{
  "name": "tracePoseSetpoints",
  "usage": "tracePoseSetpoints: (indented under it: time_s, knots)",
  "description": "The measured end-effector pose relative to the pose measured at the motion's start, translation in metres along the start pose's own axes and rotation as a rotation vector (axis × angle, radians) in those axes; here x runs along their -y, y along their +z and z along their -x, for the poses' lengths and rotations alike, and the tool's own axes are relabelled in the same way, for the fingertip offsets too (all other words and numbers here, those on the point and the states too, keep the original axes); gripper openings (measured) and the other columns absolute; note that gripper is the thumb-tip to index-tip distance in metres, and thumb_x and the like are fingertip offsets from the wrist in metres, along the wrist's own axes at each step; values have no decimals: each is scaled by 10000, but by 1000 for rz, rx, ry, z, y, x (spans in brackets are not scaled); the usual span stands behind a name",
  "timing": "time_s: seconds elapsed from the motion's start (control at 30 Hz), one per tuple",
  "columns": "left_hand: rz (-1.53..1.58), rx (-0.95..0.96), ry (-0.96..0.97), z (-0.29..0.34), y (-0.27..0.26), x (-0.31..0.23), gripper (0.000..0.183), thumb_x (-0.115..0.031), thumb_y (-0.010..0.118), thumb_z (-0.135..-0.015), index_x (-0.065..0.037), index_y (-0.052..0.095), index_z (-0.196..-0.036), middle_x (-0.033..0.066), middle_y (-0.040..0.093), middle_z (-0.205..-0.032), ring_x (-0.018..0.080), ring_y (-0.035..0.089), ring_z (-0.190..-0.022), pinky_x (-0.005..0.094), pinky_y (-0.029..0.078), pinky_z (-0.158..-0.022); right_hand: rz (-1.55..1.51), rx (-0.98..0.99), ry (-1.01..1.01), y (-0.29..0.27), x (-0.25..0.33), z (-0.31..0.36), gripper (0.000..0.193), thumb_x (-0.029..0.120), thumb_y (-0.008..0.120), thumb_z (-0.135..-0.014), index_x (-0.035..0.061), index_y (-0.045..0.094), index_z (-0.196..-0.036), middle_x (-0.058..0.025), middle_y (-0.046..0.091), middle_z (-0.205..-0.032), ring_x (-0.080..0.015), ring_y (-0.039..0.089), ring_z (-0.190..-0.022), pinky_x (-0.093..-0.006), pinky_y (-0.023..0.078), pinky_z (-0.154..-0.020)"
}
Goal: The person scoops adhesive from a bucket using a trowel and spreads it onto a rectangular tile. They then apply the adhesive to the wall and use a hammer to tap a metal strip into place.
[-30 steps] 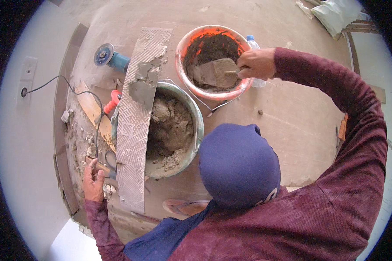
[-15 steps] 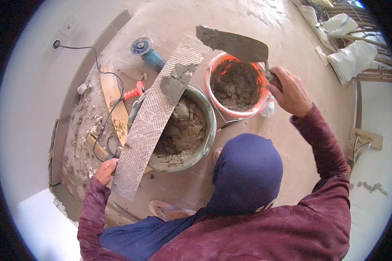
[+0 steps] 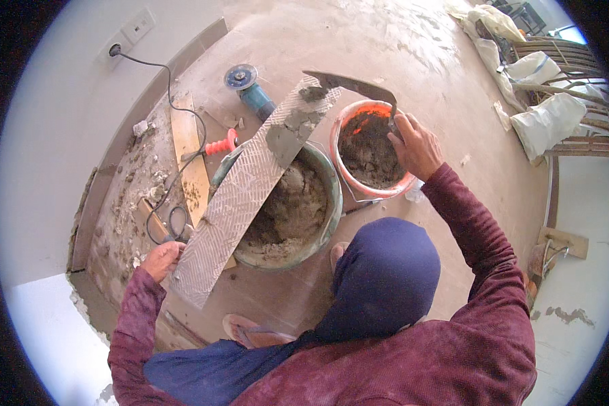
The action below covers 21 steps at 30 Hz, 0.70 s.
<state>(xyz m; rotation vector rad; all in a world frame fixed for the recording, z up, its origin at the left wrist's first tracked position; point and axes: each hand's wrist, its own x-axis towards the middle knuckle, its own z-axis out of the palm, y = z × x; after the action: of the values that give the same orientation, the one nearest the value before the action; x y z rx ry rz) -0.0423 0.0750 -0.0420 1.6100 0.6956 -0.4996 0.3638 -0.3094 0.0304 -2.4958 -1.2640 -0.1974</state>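
Observation:
A long, narrow tile strip with a ridged back is tilted across the rim of a green bucket of grey-brown mortar. My left hand grips its near end. Wet grey mortar is smeared over its far half, with a smaller dab at the far end. My right hand is closed on the handle of a trowel. The trowel blade lies edge-on at the strip's far end, by the dab. Beneath my right hand stands an orange-rimmed bucket holding darker, crumbly mix.
Beyond the strip lies a blue angle grinder, with a red side handle near it. A black cord runs from the wall socket past a wooden board. Rubble lines the left wall. White sacks lie at the far right.
My right hand has brought the trowel down and left, onto the strip's far end, where a new dab of mortar shows. My left hand still holds the near end.

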Motion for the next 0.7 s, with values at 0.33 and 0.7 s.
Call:
tracePoseSetpoints:
  time_s: [0.33,0.7]
  knots:
    - [47,107,64,-4,4,5,357,-269,464,-915,22,541,-1107,5,597,-974,78,531,-849,240,423,-776,-701,408,427,-15,13,2,239,229,422,-900,40,484,-766,11,438,-593,-57,454,-473,-221,381,-396]
    - [29,26,71,0,8,8,310,-180,454,-905,30,540,-1116,11,601,-973,80,530,-857,233,420,-786,-984,624,505,-27,41,7,245,230,390,-923,57,470,-771,21,431,-566,-53,418,-410,-195,368,-332]
